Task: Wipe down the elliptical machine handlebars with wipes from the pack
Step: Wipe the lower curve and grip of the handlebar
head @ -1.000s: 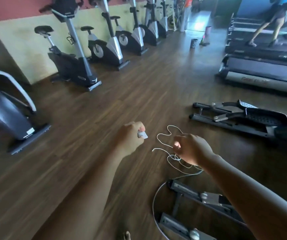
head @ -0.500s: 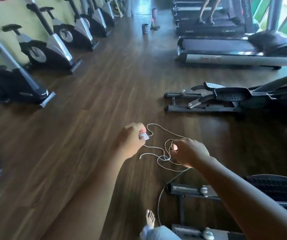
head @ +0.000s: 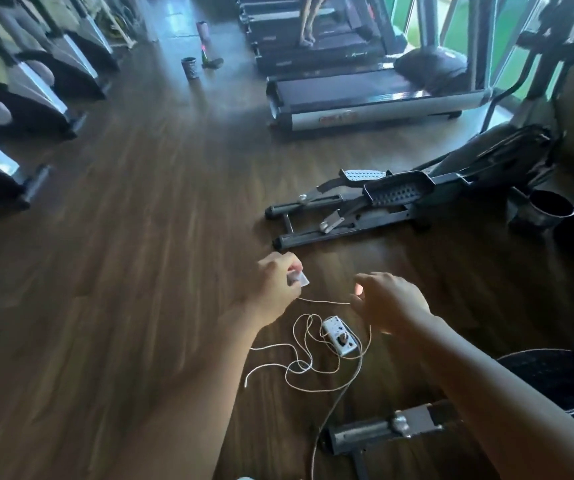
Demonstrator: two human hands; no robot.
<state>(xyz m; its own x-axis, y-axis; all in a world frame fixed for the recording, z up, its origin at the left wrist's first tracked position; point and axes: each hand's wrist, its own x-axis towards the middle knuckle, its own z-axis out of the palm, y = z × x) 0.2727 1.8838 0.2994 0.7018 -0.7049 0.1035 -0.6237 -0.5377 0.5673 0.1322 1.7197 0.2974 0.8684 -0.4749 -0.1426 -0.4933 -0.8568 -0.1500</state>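
Cord [head: 323, 301], pinched by left hand [head: 278, 285] at its plug [head: 298, 279] and by right hand [head: 391, 303], may knot if pulling tightens its loops.

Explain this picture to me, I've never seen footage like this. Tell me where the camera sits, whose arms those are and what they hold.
The camera sits on a person's head, looking down at their own bare arms in a gym. The left hand pinches a small white piece. The right hand pinches a thin white cord stretched between the two hands. More of the cord loops on the wooden floor beside a small white box. An elliptical machine stands ahead. No wipes show.
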